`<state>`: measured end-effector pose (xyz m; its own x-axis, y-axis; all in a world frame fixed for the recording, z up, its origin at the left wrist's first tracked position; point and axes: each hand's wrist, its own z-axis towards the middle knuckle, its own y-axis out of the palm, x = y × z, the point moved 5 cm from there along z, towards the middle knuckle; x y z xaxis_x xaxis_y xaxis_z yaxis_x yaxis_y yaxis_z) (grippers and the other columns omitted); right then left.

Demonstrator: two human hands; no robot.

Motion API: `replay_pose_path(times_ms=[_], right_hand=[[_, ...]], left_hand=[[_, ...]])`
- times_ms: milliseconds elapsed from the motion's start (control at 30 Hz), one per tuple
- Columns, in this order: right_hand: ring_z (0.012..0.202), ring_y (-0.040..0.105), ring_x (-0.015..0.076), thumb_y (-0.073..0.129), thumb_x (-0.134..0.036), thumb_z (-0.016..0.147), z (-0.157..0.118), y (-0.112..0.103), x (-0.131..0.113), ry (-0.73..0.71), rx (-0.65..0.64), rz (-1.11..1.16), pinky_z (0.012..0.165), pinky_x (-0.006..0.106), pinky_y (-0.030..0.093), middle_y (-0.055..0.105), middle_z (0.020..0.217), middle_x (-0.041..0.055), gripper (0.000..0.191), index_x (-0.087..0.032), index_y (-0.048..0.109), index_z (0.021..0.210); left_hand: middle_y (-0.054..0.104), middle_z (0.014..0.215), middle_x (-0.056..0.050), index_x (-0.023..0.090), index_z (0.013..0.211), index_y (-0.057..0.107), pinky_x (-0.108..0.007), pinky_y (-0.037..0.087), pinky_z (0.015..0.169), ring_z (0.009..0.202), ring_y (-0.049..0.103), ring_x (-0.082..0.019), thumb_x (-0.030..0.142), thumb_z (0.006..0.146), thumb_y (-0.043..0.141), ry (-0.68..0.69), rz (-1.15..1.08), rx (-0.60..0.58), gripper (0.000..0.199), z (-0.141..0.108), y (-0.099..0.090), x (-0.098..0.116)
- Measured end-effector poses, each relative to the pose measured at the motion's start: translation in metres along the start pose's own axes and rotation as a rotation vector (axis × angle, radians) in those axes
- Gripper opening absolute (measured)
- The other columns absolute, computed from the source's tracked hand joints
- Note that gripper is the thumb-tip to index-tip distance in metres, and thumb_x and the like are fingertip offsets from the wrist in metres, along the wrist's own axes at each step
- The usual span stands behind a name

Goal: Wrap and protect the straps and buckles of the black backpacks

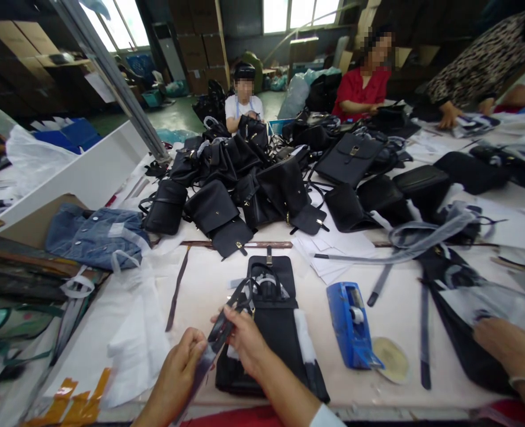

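Observation:
A black strap [221, 330] runs slantwise between my hands, its lower part in clear plastic. My left hand [186, 357] is closed on the plastic-covered part. Higher up, my right hand [246, 338] pinches the strap between thumb and fingers. Beneath and beyond my hands lies a black bag [277, 332] with its flap folded open away from me, a buckle tab at the flap's top. White padding [306, 336] sticks out along the bag's right side. The strap's upper end overlaps the bag's handle area, so where it joins cannot be made out.
A blue tape dispenser [350, 325] stands right of the bag, beside a round yellowish disc [391, 360]. Many black bags [253, 190] are piled across the table. A denim garment [96, 235] lies left. Another person's hand [502, 344] is at right; more people sit beyond.

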<state>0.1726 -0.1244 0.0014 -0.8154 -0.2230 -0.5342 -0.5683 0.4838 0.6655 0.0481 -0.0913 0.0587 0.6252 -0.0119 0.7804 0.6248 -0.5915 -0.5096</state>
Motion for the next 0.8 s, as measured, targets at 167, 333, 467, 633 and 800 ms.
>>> replay_pose_path(times_ms=[167, 333, 467, 633, 800], right_hand=[[0.063, 0.057, 0.0132, 0.072, -0.041, 0.070, -0.001, 0.009, -0.002, -0.086, -0.006, -0.067, 0.059, 0.025, 0.046, 0.065, 0.074, 0.0029, 0.030, -0.015, 0.062, 0.079], [0.073, 0.059, 0.0141, 0.065, -0.051, 0.077, -0.009, 0.004, -0.009, 0.020, -0.113, -0.175, 0.062, 0.025, 0.047, 0.065, 0.083, 0.0035, 0.036, -0.016, 0.062, 0.088], [0.059, 0.052, 0.0093, 0.070, -0.050, 0.072, -0.002, -0.018, -0.012, 0.017, 0.024, -0.221, 0.050, 0.019, 0.040, 0.060, 0.076, 0.0004, 0.038, -0.016, 0.059, 0.084], [0.050, 0.044, 0.0067, 0.076, -0.043, 0.067, -0.010, -0.006, 0.009, -0.033, -0.104, -0.230, 0.044, 0.018, 0.036, 0.052, 0.060, -0.0044, 0.037, -0.015, 0.062, 0.084], [0.051, 0.047, 0.0062, 0.077, -0.042, 0.066, -0.009, -0.009, 0.012, -0.017, -0.070, -0.161, 0.047, 0.017, 0.039, 0.053, 0.061, -0.0040, 0.036, -0.014, 0.060, 0.082]], left_hand=[[0.064, 0.068, 0.002, 0.024, 0.081, 0.045, -0.029, 0.044, 0.068, 0.068, 0.062, -0.020, 0.043, 0.092, 0.037, 0.003, 0.021, 0.028, 0.024, 0.004, -0.005, 0.012], [0.063, 0.067, 0.002, 0.024, 0.080, 0.045, -0.029, 0.043, 0.064, 0.066, 0.062, -0.020, 0.042, 0.092, 0.038, 0.018, 0.007, 0.030, 0.023, 0.005, -0.006, 0.020], [0.063, 0.065, 0.002, 0.023, 0.081, 0.044, -0.028, 0.042, 0.064, 0.064, 0.061, -0.019, 0.039, 0.093, 0.036, -0.005, 0.020, 0.020, 0.022, 0.008, -0.003, 0.016], [0.055, 0.063, 0.004, 0.023, 0.078, 0.045, -0.027, 0.038, 0.060, 0.062, 0.056, -0.018, 0.039, 0.092, 0.038, 0.041, 0.119, 0.069, 0.022, 0.017, -0.006, 0.008], [0.056, 0.061, 0.005, 0.023, 0.078, 0.045, -0.026, 0.041, 0.057, 0.057, 0.057, -0.017, 0.042, 0.092, 0.040, -0.018, -0.030, -0.007, 0.024, 0.018, 0.002, -0.006]])
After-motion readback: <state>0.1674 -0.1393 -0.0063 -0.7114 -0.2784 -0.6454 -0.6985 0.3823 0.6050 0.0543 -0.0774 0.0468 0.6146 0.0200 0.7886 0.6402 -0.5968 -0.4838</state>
